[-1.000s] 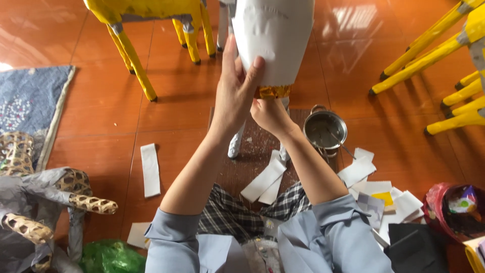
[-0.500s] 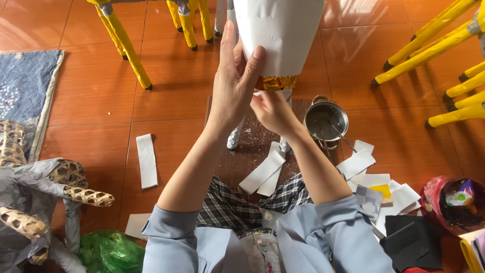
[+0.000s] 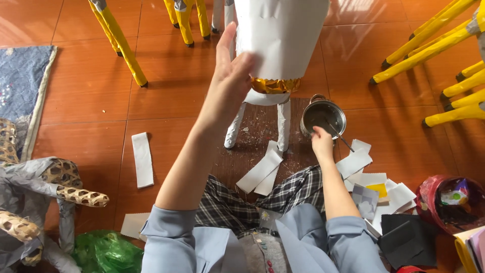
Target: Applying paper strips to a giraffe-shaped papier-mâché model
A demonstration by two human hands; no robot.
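Note:
My left hand [image 3: 230,83] is raised, fingers stretched up and thumb pressed on a white paper sheet [image 3: 283,35] wrapped round the body of a standing papier-mâché figure. A gold foil band [image 3: 275,85] shows under the sheet's lower edge, and the figure's white legs [image 3: 283,124] stand on the floor. My right hand [image 3: 322,144] is down at the rim of a small metal pot [image 3: 323,117], fingers bent beside a thin brush handle [image 3: 346,144] that leans out of the pot. Whether the hand grips the handle is unclear.
White paper strips [image 3: 260,172] lie near my knees, one strip [image 3: 142,159] to the left, and a pile of sheets [image 3: 376,184] to the right. Yellow wrapped legs [image 3: 118,40] stand behind and at right. A wrapped wicker figure [image 3: 45,192], green bag [image 3: 103,250] and red basket [image 3: 447,202] flank me.
My right hand has left the figure's gold band and dropped to the metal pot. My left hand stays on the white sheet. The view has tilted down slightly.

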